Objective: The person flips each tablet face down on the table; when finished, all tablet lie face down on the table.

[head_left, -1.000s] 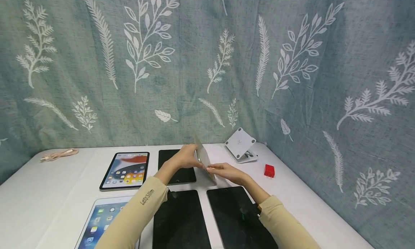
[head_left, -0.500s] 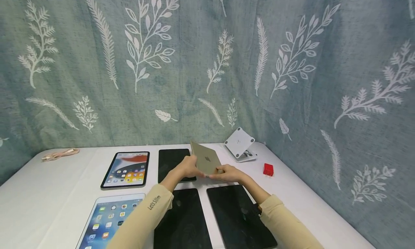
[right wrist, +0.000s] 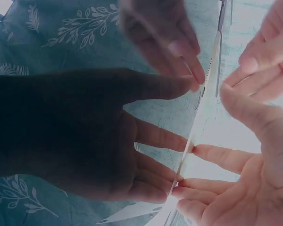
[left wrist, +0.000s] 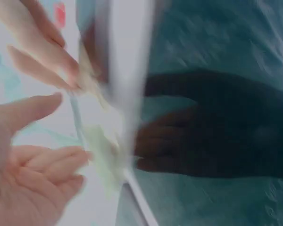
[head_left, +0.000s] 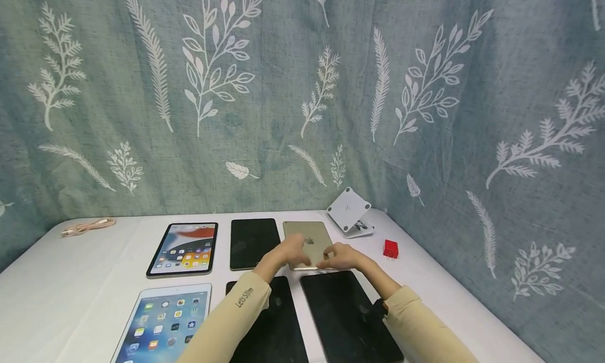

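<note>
A gold tablet lies back side up at the rear of the table, its apple logo partly showing between my hands. Over its front left part, my left hand has loosely bent fingers; the left wrist view shows this hand with thumb and fingers spread apart. My right hand is at the tablet's front right corner. In the right wrist view, fingertips of the right hand are right at a thin edge, the thumb apart from them.
Black-screened tablets lie left and in front of the gold one, another under my left sleeve. Two lit tablets lie left. Behind are a metal stand, red charger and coiled cable.
The gold tablet was on edge, then tilted back side up, and now lies flat on the table. Both hands have let go of it, the left moving right and toward me.
</note>
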A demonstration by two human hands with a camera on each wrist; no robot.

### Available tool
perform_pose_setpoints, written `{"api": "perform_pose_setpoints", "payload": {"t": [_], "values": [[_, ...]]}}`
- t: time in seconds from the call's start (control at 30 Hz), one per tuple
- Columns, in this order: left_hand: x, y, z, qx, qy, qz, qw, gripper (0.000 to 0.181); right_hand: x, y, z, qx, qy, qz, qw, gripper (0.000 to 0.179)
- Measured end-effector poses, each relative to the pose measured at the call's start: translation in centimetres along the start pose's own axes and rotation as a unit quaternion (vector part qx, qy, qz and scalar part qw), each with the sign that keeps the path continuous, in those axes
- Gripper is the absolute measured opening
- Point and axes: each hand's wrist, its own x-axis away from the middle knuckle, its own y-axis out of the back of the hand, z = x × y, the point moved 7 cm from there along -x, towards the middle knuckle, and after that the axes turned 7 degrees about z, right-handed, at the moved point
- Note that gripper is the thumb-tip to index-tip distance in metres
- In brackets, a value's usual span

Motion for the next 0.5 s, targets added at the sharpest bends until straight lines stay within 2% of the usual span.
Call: {"api": "perform_pose_setpoints", "payload": {"t": [0.1, 0.2, 0.33, 0.4, 0.5], "values": [[-0.3, -0.5, -1.4, -0.024, -0.011, 0.022, 0.9994, 0.034, 0.1, -0.2, 0.1, -0.001, 0.006, 0.009, 0.9999, 0.027], [-0.3, -0.7, -1.9, -0.066, -0.002, 0.015, 0.9977, 0.021, 0.2, -0.3, 0.2, 0.024, 0.008, 0.014, 0.9996, 0.027], [-0.1, -0.9, -1.0, -0.098, 0.033, 0.009, 0.9946, 0.021, 0.4, 0.0, 0.1, 0.057, 0.000, 0.014, 0.9983, 0.022], [0.1, -1.0, -0.4, -0.102, 0.049, 0.012, 0.9935, 0.020, 0.5, 0.3, 0.1, 0.071, 0.008, 0.012, 0.9974, 0.019], [0.3, -1.0, 0.3, -0.101, 0.051, 0.016, 0.9934, 0.020, 0.6, 0.4, 0.0, 0.088, 0.026, 0.014, 0.9957, 0.009]]}}
